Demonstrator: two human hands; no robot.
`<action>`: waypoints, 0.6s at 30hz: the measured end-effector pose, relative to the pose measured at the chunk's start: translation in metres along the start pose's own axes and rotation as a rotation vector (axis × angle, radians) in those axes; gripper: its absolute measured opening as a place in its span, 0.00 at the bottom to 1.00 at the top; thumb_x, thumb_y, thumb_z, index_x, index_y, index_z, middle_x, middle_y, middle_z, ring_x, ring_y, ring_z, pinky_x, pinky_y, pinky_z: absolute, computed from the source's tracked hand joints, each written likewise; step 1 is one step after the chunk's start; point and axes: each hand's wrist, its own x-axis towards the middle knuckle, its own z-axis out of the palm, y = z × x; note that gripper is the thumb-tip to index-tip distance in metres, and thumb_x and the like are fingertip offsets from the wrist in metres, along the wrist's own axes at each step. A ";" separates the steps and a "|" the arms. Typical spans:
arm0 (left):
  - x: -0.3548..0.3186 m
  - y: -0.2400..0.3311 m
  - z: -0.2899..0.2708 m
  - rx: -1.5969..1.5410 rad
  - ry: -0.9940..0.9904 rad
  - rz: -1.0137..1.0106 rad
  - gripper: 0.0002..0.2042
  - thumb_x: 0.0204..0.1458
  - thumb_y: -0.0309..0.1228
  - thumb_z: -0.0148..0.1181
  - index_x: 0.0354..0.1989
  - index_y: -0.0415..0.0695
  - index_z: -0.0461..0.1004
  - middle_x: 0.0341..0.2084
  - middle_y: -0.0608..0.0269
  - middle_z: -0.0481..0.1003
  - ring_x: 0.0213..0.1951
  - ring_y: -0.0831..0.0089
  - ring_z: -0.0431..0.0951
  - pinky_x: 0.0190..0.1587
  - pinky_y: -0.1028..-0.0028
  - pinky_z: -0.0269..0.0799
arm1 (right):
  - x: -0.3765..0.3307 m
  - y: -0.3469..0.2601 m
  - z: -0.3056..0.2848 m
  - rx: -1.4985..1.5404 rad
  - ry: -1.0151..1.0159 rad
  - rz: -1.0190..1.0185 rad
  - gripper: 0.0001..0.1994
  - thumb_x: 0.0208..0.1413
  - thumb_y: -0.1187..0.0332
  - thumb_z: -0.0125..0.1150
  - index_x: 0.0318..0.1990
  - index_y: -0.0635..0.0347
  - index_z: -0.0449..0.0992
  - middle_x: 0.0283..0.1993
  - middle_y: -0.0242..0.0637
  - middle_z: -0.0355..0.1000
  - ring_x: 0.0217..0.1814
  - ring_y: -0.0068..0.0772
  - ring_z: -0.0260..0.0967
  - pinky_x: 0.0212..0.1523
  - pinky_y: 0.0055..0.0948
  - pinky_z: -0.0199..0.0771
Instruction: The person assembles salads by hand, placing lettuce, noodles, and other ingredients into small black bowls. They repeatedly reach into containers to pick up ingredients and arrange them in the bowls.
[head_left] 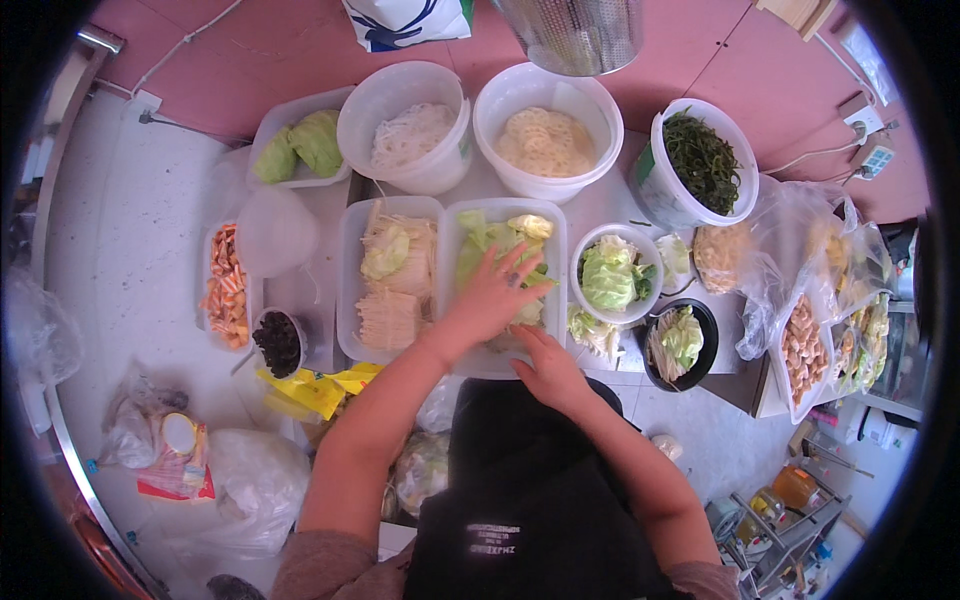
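Note:
My left hand [500, 292] lies with spread fingers over leafy greens [490, 235] in the right-hand white tub [560, 235]. A ring-like dark mark shows on one finger. My right hand [550, 372] is at the same tub's near right corner, fingers stretched out and thumb apart; whether it presses on the rim is hidden. Cabbage pieces [530, 227] lie at the tub's far end. Beside it, the left white tub [349, 240] holds bundles of enoki mushrooms [395, 315] with a cabbage leaf [386, 254] on top.
To the right stand a white bowl of cabbage [610, 275] and a black bowl [710, 345] with cabbage and mushrooms. Behind are buckets of white noodles [412, 135], pale round slices [545, 142] and dark green strips [702, 160]. Orange-white pieces [226, 285] and a dark-filled cup [278, 342] sit left.

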 end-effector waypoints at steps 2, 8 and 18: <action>0.010 -0.008 0.013 0.107 -0.061 0.106 0.18 0.41 0.26 0.58 0.44 0.50 0.71 0.56 0.57 0.63 0.57 0.50 0.61 0.58 0.62 0.61 | 0.005 0.003 0.003 -0.040 -0.044 -0.015 0.23 0.47 0.71 0.59 0.53 0.64 0.65 0.57 0.52 0.61 0.57 0.53 0.59 0.56 0.42 0.63; 0.011 -0.056 0.009 -0.373 -0.016 -0.341 0.15 0.40 0.22 0.57 0.41 0.45 0.70 0.49 0.57 0.69 0.54 0.57 0.66 0.54 0.66 0.64 | 0.014 0.011 -0.013 -0.027 -0.069 0.059 0.18 0.48 0.72 0.57 0.49 0.62 0.68 0.49 0.50 0.67 0.50 0.53 0.65 0.51 0.43 0.66; -0.018 -0.111 -0.006 -0.864 0.349 -0.663 0.16 0.38 0.19 0.64 0.37 0.41 0.68 0.32 0.68 0.70 0.35 0.79 0.69 0.40 0.78 0.66 | 0.100 0.014 -0.034 -0.819 0.152 -0.199 0.05 0.43 0.74 0.54 0.30 0.56 0.72 0.33 0.36 0.71 0.42 0.36 0.66 0.43 0.34 0.62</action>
